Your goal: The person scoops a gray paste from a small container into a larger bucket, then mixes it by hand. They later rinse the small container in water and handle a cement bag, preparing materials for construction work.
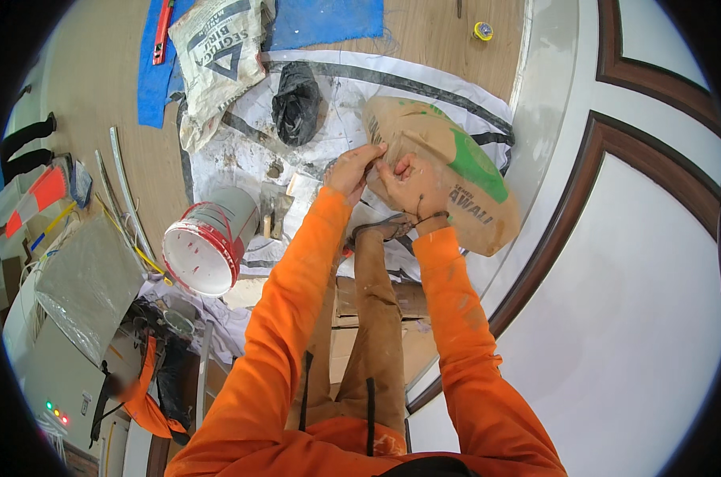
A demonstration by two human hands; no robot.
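A full brown paper cement bag [476,171] with a green printed patch lies on the sheet in front of me, to the right. My left hand [350,172] has its fingers pinched on the paper at the bag's near left end. Close beside it, my right hand [414,187] is curled, its thumb and fingers closed on the same paper edge. The two hands almost touch. The exact fold they grip is partly covered by the fingers. Below them, my sandalled foot [383,229] shows between the forearms.
A stained white sheet [368,75] covers the floor. On it are a black plastic bag [295,103], a white woven sack [221,48] and a white bucket [232,208] with a red rim. A panelled wall [615,318] borders the right. A person in orange [147,397] is at lower left.
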